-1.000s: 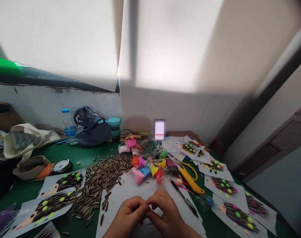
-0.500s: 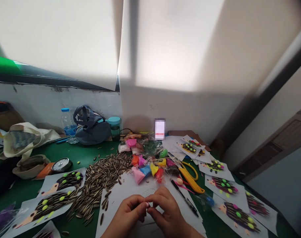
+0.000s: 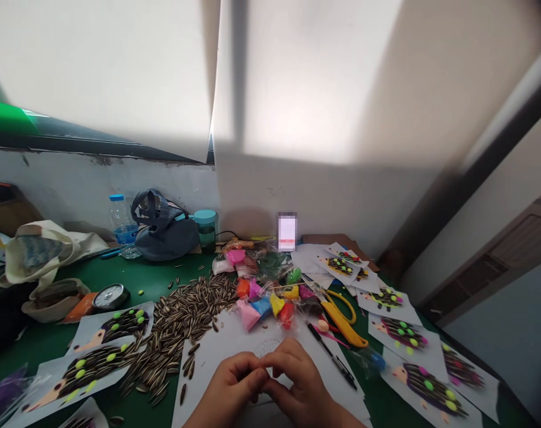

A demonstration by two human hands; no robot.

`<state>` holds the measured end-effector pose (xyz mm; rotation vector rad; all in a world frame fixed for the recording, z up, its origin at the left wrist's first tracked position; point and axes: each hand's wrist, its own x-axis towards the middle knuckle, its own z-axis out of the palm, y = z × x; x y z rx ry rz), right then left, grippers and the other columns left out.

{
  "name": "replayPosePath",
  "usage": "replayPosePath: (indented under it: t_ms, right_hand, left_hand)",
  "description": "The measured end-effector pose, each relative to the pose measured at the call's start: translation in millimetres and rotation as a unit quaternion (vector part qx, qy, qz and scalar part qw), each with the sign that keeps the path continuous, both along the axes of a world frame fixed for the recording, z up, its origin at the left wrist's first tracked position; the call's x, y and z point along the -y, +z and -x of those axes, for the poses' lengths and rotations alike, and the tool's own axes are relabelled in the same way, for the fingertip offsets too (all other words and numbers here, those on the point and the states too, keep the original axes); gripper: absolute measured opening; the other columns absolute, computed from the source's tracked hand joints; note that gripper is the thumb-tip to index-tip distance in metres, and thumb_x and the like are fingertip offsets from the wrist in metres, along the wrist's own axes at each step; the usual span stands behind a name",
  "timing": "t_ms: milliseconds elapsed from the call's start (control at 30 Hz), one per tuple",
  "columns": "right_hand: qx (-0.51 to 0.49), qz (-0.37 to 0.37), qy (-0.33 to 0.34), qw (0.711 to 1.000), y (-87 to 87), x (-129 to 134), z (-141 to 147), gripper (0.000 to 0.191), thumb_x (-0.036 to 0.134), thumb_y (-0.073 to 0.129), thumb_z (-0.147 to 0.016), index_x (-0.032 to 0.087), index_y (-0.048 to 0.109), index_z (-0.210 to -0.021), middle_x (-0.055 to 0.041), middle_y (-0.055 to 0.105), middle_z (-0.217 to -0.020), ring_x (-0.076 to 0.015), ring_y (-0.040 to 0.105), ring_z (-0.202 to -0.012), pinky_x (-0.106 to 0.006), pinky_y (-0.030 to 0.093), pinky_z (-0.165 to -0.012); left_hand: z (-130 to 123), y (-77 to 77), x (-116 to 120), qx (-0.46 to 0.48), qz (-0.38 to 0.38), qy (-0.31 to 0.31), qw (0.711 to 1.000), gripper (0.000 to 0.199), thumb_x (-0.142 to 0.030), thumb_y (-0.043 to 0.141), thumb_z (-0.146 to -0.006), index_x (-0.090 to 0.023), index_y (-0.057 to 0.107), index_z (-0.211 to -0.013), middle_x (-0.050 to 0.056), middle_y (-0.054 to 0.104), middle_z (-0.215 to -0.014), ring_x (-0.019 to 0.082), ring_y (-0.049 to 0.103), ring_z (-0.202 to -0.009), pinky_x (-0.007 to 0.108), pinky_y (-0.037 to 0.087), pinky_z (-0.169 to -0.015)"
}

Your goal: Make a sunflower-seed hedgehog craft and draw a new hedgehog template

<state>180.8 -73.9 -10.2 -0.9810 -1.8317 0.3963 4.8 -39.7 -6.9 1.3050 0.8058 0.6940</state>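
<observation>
My left hand [image 3: 238, 380] and my right hand [image 3: 292, 375] meet fingertip to fingertip above white paper [image 3: 228, 339] at the front of the table. Both are closed in a pinch, and whatever sits between the fingers is hidden. Sunflower seeds [image 3: 176, 330] lie in a big heap left of my hands, a few of them on the paper's edge. Beyond my fingers are small bags of coloured modelling clay [image 3: 261, 306]. A black pen [image 3: 332, 355] rests on the paper to the right of my right hand.
Hedgehog pictures [image 3: 92, 371] made with seeds and clay dots lie at left, and more hedgehog pictures [image 3: 431, 392] at right. Yellow scissors [image 3: 353, 309] and a yellow cutter [image 3: 344, 324] lie right of the clay. A blue bag [image 3: 166, 235], water bottle [image 3: 123, 226] and jar [image 3: 205, 232] stand behind.
My fingertips have closed tighter together. A small pale pink bit that showed between them is now out of sight. The things on the table look unmoved.
</observation>
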Motion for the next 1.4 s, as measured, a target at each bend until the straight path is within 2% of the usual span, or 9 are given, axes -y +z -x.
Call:
replayPosePath:
  t_ms: [100, 167, 300, 500, 733, 933, 1167, 1300, 1400]
  right_hand:
    - [0.005, -0.002, 0.000, 1.000, 0.7, 0.4, 0.3, 0.012, 0.030, 0.066, -0.089, 0.025, 0.069, -0.100, -0.0014, 0.060, -0.076, -0.0156, 0.057, -0.074, -0.029, 0.043, -0.069]
    - [-0.001, 0.002, -0.004, 1.000, 1.1, 1.2, 0.6, 0.007, 0.029, 0.066, -0.089, 0.024, 0.068, -0.092, -0.0013, 0.060, -0.075, -0.0156, 0.057, -0.074, -0.028, 0.043, -0.069]
    - [-0.009, 0.011, -0.018, 1.000, 2.0, 1.6, 0.4, 0.014, 0.032, 0.064, -0.090, 0.022, 0.064, -0.082, -0.0011, 0.060, -0.073, -0.0156, 0.056, -0.073, -0.028, 0.042, -0.069]
    - [0.012, 0.025, 0.021, 0.999, 5.4, 0.4, -1.7, 0.032, 0.046, 0.051, -0.096, 0.025, 0.064, -0.117, -0.0041, 0.063, -0.083, -0.0181, 0.057, -0.078, -0.031, 0.044, -0.072]
    - [-0.006, 0.034, -0.017, 0.999, 3.4, 2.5, -1.1, 0.012, 0.029, 0.059, -0.093, 0.023, 0.068, -0.088, -0.0019, 0.060, -0.075, -0.0166, 0.057, -0.076, -0.029, 0.044, -0.069]
    - [0.013, 0.013, -0.006, 1.000, 3.7, 1.8, 0.1, 0.019, 0.034, 0.059, -0.093, 0.023, 0.066, -0.107, -0.0016, 0.062, -0.077, -0.0163, 0.056, -0.074, -0.030, 0.044, -0.070]
    - [0.002, 0.023, -0.018, 1.000, 5.0, 2.2, 1.5, 0.013, 0.031, 0.062, -0.091, 0.022, 0.066, -0.083, -0.0010, 0.060, -0.073, -0.0159, 0.056, -0.074, -0.029, 0.042, -0.069]
    - [0.012, 0.016, -0.001, 1.000, 4.3, 2.1, 0.2, 0.023, 0.041, 0.056, -0.094, 0.022, 0.066, -0.104, -0.0023, 0.061, -0.077, -0.0173, 0.056, -0.075, -0.031, 0.043, -0.070]
    - [0.017, 0.010, 0.009, 1.000, 4.3, 2.2, -0.8, 0.024, 0.038, 0.050, -0.097, 0.024, 0.065, -0.111, -0.0034, 0.063, -0.080, -0.0178, 0.056, -0.077, -0.031, 0.043, -0.071]
  left_hand:
    - [0.4, -1.6, -0.3, 0.009, 0.011, 0.009, 1.000, 0.046, -0.060, 0.073, -0.070, -0.015, 0.063, -0.070, -0.003, 0.050, -0.060, 0.012, 0.042, -0.060, 0.024, 0.034, -0.060]
    - [0.6, -3.7, -0.3, 0.008, -0.001, 0.007, 1.000, 0.046, -0.061, 0.068, -0.075, -0.016, 0.062, -0.067, -0.003, 0.049, -0.059, 0.012, 0.042, -0.060, 0.024, 0.034, -0.060]
    - [-0.1, -5.0, -0.5, -0.007, -0.017, -0.007, 1.000, 0.045, -0.058, 0.064, -0.080, -0.015, 0.065, -0.069, -0.001, 0.051, -0.059, 0.013, 0.044, -0.061, 0.024, 0.035, -0.061]
    - [-1.0, 0.2, -1.4, -0.003, -0.017, 0.003, 1.000, 0.041, -0.055, 0.063, -0.082, -0.015, 0.073, -0.087, 0.004, 0.064, -0.078, 0.014, 0.051, -0.066, 0.025, 0.041, -0.063]
    - [-2.3, 2.3, -0.5, -0.013, -0.021, 0.001, 1.000, 0.044, -0.058, 0.064, -0.080, -0.016, 0.073, -0.083, 0.003, 0.061, -0.073, 0.014, 0.049, -0.064, 0.025, 0.041, -0.062]
    - [0.1, -0.4, -1.0, -0.006, -0.013, 0.007, 1.000, 0.045, -0.060, 0.067, -0.076, -0.015, 0.069, -0.075, 0.001, 0.056, -0.067, 0.013, 0.045, -0.062, 0.024, 0.037, -0.061]
    - [-0.9, 1.8, -1.6, -0.022, -0.017, 0.003, 1.000, 0.046, -0.059, 0.065, -0.079, -0.014, 0.067, -0.071, -0.001, 0.053, -0.062, 0.013, 0.045, -0.062, 0.024, 0.036, -0.061]
    - [-0.2, 1.9, -1.2, -0.009, -0.013, 0.013, 1.000, 0.041, -0.056, 0.068, -0.078, -0.015, 0.069, -0.079, 0.003, 0.063, -0.076, 0.013, 0.046, -0.064, 0.025, 0.038, -0.062]
    - [0.1, 3.1, -0.3, -0.010, -0.007, 0.018, 1.000, 0.041, -0.056, 0.070, -0.076, -0.015, 0.070, -0.080, 0.002, 0.062, -0.073, 0.014, 0.046, -0.065, 0.024, 0.038, -0.062]
